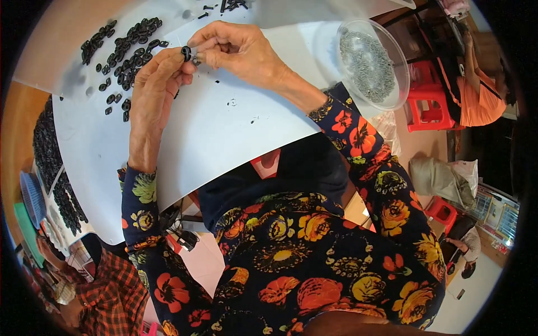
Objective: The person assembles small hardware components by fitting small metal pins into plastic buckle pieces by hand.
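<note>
Currently, both forearms are stretched over the white table [218,140], the elbows spread wide and the hands brought together well above its near edge. A small black part [186,54] is held up by the left hand [152,84], clamped between thumb and fingers. The right hand [246,53] is reached in from the other side, its thumb and fingertips pinched together just beside the part (what is gripped there cannot be told). Loose black pieces [133,63] are scattered beyond the left hand, and small silvery metal pieces [367,67] are contained in a clear round tub [401,87] at the right. Farther left, more black pieces are heaped near a blue basket [32,197]. Any print on the panels [499,215] at far right is too small to be read.
</note>
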Available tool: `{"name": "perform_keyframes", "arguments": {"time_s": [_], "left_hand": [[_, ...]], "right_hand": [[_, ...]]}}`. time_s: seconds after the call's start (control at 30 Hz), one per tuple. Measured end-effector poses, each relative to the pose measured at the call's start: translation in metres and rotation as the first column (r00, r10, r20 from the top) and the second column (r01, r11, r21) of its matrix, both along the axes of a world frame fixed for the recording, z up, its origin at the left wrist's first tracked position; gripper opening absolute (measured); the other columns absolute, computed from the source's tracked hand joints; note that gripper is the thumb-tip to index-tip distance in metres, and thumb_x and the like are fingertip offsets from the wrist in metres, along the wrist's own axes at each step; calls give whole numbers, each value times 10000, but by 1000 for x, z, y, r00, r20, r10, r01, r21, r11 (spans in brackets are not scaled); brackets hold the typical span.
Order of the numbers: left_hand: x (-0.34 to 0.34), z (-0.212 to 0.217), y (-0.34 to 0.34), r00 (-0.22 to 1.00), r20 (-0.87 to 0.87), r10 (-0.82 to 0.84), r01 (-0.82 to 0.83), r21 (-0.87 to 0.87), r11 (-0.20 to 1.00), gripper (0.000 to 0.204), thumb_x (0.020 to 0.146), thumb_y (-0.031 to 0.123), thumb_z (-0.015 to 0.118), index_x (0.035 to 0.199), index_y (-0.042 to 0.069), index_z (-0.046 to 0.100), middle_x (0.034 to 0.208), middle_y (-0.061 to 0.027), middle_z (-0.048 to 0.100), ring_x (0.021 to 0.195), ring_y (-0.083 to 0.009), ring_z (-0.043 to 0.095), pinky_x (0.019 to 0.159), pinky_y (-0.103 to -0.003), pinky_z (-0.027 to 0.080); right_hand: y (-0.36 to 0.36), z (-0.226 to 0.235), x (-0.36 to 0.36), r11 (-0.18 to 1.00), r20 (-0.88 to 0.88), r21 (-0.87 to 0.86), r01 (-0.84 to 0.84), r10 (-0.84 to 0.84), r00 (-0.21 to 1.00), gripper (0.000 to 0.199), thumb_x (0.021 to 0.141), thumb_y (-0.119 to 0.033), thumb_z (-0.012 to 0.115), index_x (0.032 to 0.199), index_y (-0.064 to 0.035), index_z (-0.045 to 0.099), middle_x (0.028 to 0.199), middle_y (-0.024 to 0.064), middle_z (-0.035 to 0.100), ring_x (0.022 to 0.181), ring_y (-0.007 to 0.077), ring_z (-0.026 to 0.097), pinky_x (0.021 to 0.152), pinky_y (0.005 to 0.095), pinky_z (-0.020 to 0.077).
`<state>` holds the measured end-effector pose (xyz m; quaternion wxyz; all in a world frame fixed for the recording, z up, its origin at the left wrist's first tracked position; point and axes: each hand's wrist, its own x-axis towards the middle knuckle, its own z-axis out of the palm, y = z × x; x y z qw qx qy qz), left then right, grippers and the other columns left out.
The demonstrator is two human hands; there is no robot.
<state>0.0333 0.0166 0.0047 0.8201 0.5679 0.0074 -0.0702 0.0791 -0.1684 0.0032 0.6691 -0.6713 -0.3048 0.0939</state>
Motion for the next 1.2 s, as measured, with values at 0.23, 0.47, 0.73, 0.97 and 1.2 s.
{"name": "perform_keyframes", "arguments": {"time_s": [0.23, 0.47, 0.73, 0.97, 1.2], "left_hand": [[0, 1, -2, 1000, 25, 16, -18, 76, 997, 169, 901, 141, 533, 958, 4, 615, 767, -42, 610, 687, -103, 509, 657, -227, 416], [-5, 7, 0, 995, 91, -42, -2, 438, 899, 168, 904, 161, 537, 958, 27, 621, 759, -15, 621, 683, -62, 486, 646, -191, 395], [-10, 9, -13, 970, 238, -52, -60, 441, 895, 263, 943, 240, 471, 899, 15, 600, 714, -4, 573, 670, -71, 466, 635, -213, 394], [-9, 5, -17, 966, 256, -24, -99, 458, 884, 265, 948, 223, 433, 842, 20, 567, 689, 3, 530, 647, -69, 448, 629, -215, 392], [-9, -8, -19, 966, 249, 63, -153, 363, 919, 244, 945, 210, 430, 836, 29, 552, 703, 32, 513, 630, -44, 431, 595, -184, 383]], "right_hand": [[-2, -1, 0, 999, 18, -21, -38, 39, 999, 276, 836, -29, 601, 1110, -12, 574, 797, -37, 589, 737, 19, 515, 689, 184, 449], [0, -2, -1, 996, 56, -77, -39, 43, 997, 262, 835, -15, 583, 1097, -21, 595, 784, -44, 577, 715, 20, 513, 662, 184, 445], [1, -3, -3, 999, 48, 35, 19, -20, 999, 253, 842, -12, 575, 1092, -25, 610, 831, -30, 597, 760, 29, 545, 704, 188, 465], [3, -3, -6, 998, -11, 66, -14, 14, 1000, 262, 834, -18, 602, 1097, -24, 600, 804, -26, 582, 747, 37, 544, 690, 192, 471], [5, -4, -6, 999, 181, -50, 19, -10, 983, 336, 741, -28, 710, 1061, -29, 604, 692, -21, 551, 649, 47, 518, 637, 201, 471]]}}
